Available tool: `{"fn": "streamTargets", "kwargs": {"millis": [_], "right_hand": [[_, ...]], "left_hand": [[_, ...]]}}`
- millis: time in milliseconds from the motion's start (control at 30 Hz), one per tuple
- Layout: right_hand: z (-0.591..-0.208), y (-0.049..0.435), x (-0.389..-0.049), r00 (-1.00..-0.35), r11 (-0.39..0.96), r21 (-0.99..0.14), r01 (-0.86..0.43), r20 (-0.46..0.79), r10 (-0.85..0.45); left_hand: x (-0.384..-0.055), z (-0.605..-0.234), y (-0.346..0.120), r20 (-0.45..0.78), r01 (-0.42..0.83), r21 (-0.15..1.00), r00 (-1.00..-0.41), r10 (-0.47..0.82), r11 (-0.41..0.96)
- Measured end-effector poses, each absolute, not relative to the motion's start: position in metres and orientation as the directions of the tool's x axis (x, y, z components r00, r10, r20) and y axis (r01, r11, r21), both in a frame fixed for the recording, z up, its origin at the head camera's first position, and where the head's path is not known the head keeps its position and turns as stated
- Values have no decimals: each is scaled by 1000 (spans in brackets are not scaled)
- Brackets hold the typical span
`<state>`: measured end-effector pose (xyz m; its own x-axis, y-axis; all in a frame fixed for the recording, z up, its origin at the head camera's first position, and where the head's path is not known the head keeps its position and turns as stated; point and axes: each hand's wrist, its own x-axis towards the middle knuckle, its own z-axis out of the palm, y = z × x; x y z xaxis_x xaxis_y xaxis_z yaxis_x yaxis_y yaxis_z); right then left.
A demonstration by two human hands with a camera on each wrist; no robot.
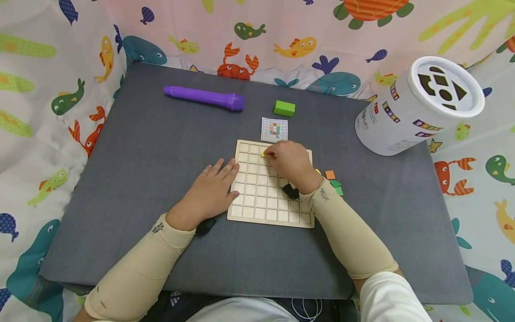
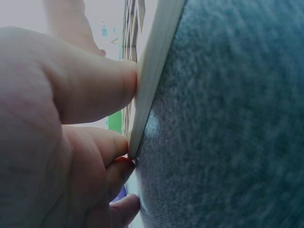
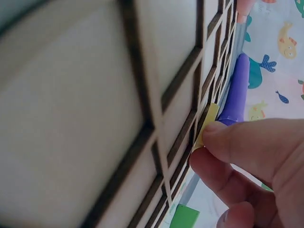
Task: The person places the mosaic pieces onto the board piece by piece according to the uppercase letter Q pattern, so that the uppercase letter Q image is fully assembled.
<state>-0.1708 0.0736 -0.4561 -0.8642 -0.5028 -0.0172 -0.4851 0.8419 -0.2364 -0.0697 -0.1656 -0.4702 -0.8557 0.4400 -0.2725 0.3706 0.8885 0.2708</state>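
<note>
A wooden grid board point(image 1: 255, 201) with square cells lies on the grey table. My right hand point(image 1: 290, 162) reaches over its upper part and pinches a small yellow tile point(image 3: 207, 124) between thumb and forefinger, right at a cell of the grid. My left hand point(image 1: 211, 190) is spread flat at the board's left side; in the left wrist view its thumb and fingertips touch the board's edge point(image 2: 154, 80). Beyond the board lies a small pattern card point(image 1: 274, 129) with a coloured figure on a grid. Orange point(image 1: 330, 175) and green tiles point(image 1: 335, 183) lie right of the board, partly behind my right wrist.
A green block point(image 1: 284, 108) sits behind the card. To its left lies a purple tube point(image 1: 204, 98). A white bucket point(image 1: 402, 116) with a shape-hole lid stands at the table's back right. A sea-animal cloth point(image 1: 249, 47) hangs around the grey table point(image 1: 132, 179).
</note>
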Motion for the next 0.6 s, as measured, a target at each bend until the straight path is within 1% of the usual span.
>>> {"fn": "streamTargets", "kwargs": {"millis": [200,467,600], "right_hand": [[-456,73,-171,-844,828,-200,-524,-4,-536],[-453,74,-167,-798,787,-215,-579,-51,-601],[-452,74,-166,-773,761,-229,-607,-49,-632]], "left_hand": [[-69,-468,-164,-278,369,264,-856,437,891],[-69,-467,-163,-269,371,260,-859,436,892],[-69,-466,-164,-265,374,259,-859,438,890]]}}
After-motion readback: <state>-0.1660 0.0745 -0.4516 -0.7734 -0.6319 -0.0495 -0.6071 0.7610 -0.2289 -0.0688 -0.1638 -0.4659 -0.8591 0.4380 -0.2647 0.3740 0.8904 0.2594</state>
